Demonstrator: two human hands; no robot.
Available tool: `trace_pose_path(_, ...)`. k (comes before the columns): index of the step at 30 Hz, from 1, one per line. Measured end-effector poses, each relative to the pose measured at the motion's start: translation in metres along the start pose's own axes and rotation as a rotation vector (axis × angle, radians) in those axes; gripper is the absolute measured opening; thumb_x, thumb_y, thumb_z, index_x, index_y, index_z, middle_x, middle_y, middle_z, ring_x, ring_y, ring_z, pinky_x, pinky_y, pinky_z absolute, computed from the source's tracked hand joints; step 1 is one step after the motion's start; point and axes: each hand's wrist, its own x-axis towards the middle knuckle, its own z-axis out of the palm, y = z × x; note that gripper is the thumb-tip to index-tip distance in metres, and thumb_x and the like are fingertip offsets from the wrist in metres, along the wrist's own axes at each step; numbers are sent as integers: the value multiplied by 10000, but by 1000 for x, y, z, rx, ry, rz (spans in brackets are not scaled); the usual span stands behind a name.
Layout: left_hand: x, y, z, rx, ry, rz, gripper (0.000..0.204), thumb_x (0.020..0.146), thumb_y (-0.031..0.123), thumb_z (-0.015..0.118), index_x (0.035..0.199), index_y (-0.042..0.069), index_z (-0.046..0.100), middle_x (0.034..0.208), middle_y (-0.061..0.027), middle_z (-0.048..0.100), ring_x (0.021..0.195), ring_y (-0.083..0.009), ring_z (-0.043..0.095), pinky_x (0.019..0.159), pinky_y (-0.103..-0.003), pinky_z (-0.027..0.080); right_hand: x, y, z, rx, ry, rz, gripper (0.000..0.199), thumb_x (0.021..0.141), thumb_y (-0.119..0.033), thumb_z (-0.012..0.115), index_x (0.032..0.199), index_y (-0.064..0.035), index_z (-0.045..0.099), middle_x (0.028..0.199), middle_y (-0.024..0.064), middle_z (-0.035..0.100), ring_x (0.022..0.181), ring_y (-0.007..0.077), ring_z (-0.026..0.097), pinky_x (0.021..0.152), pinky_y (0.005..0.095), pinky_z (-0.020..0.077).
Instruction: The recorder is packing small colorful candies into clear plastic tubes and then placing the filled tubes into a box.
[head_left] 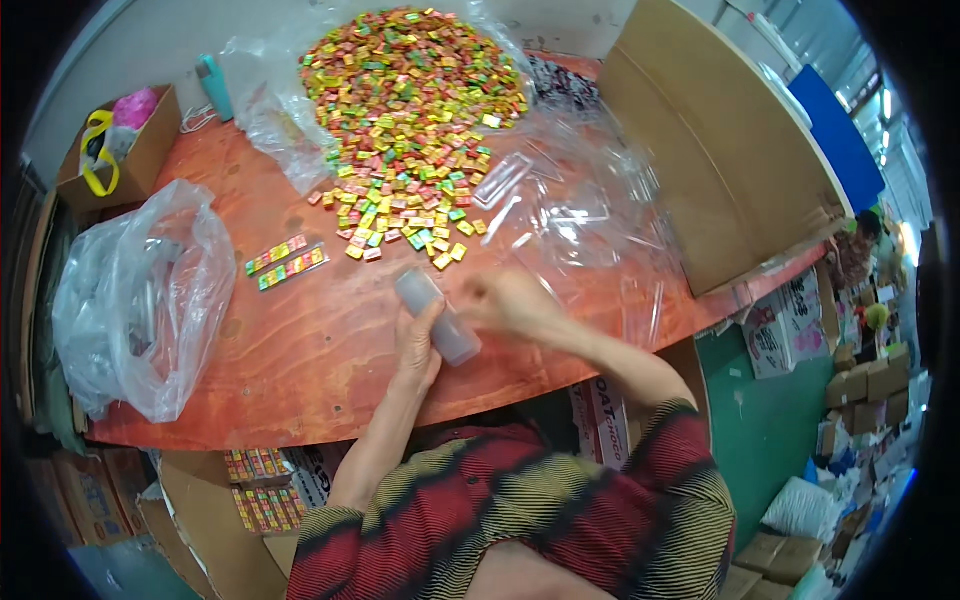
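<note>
My left hand is wrapped around a long, narrow clear plastic tray, held tilted above the table near its front edge. Close to the tray's right side, my right hand is smeared by motion, and its fingers cannot be made out. Beyond both hands spreads a big heap of small wrapped candies in yellow, red and green. Left of the tray lie two narrow clear packs with a row of candies in each, a nearer pack and a farther pack.
Empty clear trays are piled right of the heap, before a tall cardboard panel. A crumpled plastic bag covers the table's left end. Behind it stand a cardboard box and a teal bottle. Below, an open carton holds packed candies.
</note>
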Motion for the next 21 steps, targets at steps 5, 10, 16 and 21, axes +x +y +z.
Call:
trace_pose_path(5, 3, 1, -17, 8, -2, 29, 322, 700, 93, 587, 975, 67, 421, 840, -11, 490, 750, -116, 504, 654, -255, 437, 6, 8, 35, 406, -202, 58, 194, 698, -208, 551, 746, -20, 559, 610, 88, 559, 551, 199, 532, 514, 310, 407)
trace_pose_path(10, 12, -14, -40, -59, -27, -64, 367, 713, 169, 600, 1003, 44, 413, 857, -79, 505, 778, -197, 528, 701, -345, 454, 11, 22, 33, 729, -488, 266, 151, 703, -155, 518, 750, -17, 559, 644, 95, 565, 570, 183, 532, 515, 306, 410)
trace_pose_path(16, 8, -2, -36, -265, 56, -187, 384, 708, 181, 612, 1016, 77, 407, 869, -79, 503, 805, -228, 515, 757, -398, 428, 20, 47, -84, -810, 784, 17, 115, 656, -39, 460, 767, -56, 487, 718, 127, 493, 645, 293, 490, 492, 387, 390)
trace_pose_path(21, 8, -11, -21, -224, 10, -118, 388, 715, 174, 608, 1039, 95, 409, 887, -55, 508, 821, -198, 508, 802, -364, 401, 13, 27, -52, -415, 643, -106, 132, 660, -37, 506, 792, -43, 498, 719, 116, 497, 670, 281, 501, 544, 377, 406)
